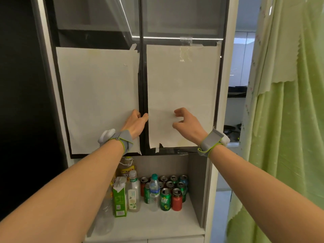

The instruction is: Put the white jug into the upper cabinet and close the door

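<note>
**My hands at the papered glass cabinet doors**

My left hand (135, 124) curls its fingers around the inner edge of the dark-framed left glass door (98, 100), covered in smooth white paper. My right hand (186, 124) hovers half-open, empty, before the right door (182, 95). I cannot see the white jug.

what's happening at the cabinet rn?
A person faces the upper cabinet. The left hand grips the inner edge of the left door, which looks slightly ajar. The right hand hovers open in front of the right door, holding nothing. No white jug is in view.
</note>
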Available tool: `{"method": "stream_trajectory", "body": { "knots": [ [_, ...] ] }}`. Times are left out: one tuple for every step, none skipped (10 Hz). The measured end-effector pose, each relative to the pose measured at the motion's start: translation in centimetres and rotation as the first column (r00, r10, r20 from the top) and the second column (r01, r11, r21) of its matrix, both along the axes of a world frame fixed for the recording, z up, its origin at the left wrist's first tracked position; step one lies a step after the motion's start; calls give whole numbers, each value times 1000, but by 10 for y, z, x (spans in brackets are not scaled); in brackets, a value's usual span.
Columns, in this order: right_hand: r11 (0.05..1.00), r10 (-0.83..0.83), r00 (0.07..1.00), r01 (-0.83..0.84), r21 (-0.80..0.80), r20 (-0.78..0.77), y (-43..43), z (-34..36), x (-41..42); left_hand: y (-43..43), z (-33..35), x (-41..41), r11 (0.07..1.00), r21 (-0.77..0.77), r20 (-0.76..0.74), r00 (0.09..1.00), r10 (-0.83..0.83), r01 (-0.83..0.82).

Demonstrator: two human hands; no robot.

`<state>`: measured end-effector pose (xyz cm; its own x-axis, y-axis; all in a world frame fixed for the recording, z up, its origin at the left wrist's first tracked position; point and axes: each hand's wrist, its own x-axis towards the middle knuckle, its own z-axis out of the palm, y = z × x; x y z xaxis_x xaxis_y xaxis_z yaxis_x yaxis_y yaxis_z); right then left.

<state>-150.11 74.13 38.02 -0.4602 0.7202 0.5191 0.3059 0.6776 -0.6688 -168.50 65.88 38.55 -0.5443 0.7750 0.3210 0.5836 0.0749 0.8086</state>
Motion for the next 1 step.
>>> {"method": "stream_trajectory", "body": {
  "knots": [
    [994,24,999,-28,-103,-40,-5,-2,-1,-8,-1,1,999,-36,-6,999,-37,36]
  ]
}}
